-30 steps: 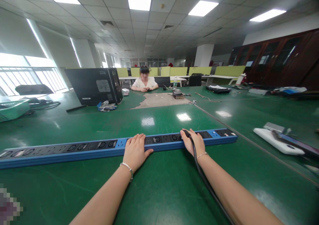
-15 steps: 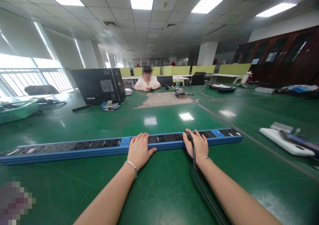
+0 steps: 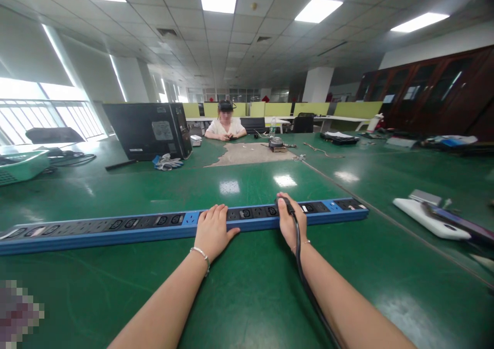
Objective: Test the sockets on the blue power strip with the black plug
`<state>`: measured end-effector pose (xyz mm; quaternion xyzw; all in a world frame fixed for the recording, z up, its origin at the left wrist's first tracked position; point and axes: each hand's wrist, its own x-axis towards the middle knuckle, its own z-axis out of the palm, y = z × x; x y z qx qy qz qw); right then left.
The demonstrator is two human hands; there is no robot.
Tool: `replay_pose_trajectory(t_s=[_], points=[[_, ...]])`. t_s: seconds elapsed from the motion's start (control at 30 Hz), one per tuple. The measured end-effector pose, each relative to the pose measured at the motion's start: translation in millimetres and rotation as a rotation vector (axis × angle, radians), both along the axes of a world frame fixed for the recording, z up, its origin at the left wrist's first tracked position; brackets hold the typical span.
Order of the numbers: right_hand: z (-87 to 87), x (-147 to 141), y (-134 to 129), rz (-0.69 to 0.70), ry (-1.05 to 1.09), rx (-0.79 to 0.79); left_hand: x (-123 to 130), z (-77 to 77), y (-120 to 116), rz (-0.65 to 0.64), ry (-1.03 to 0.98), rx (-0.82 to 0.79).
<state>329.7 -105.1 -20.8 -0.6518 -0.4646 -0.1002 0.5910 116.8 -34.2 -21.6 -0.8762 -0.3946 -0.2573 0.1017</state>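
The strip (image 3: 162, 229) lies across the table (image 3: 250, 292) at twelve o'clock, its ten o'clock end cut off. At eleven, the left hand (image 3: 211, 230) rests on it, thumb out, hiding part. At one, the right hand (image 3: 288, 229) holds the plug (image 3: 287, 205). Fingers hide its tip; I can't tell if it's in. The cord (image 3: 299, 256) runs out of sight.

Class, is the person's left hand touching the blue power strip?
Touching. The head view shows the left hand draped over the blue power strip, no gap visible, thumb at its near side.
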Motion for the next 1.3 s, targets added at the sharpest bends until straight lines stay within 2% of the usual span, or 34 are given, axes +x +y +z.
replay_pose_trajectory(t_s=[0.13, 0.27, 0.37, 0.5, 0.6, 0.8, 0.97, 1.3], points=[[1.0, -18, 2, 0.147, -0.089, -0.145, 0, -0.1, 1, 0.0, -0.006, 0.001], [1.6, -22, 1, 0.16, -0.152, -0.18, 0, -0.1, 1, 0.001, -0.015, 0.004], [5.2, -28, 1, 0.139, -0.098, -0.211, 1, -1.2, 2, 0.025, -0.044, -0.012], [9.8, -57, 10, 0.195, -0.024, -0.269, 1, -3.6, 3, 0.041, -0.079, -0.035], [11.6, -83, 22, 0.25, -0.11, -0.282, 2, -4.5, 3, 0.037, -0.09, -0.037], [16.8, -110, 36, 0.052, -0.165, -0.371, 2, -3.1, 4, 0.028, -0.115, -0.057], [19.0, -119, 40, -0.029, -0.204, -0.423, 0, 1.1, 5, -0.045, -0.143, -0.082], [24.6, -118, 38, 0.027, -0.237, -0.522, -1, 7.8, 2, -0.083, -0.218, -0.178]])
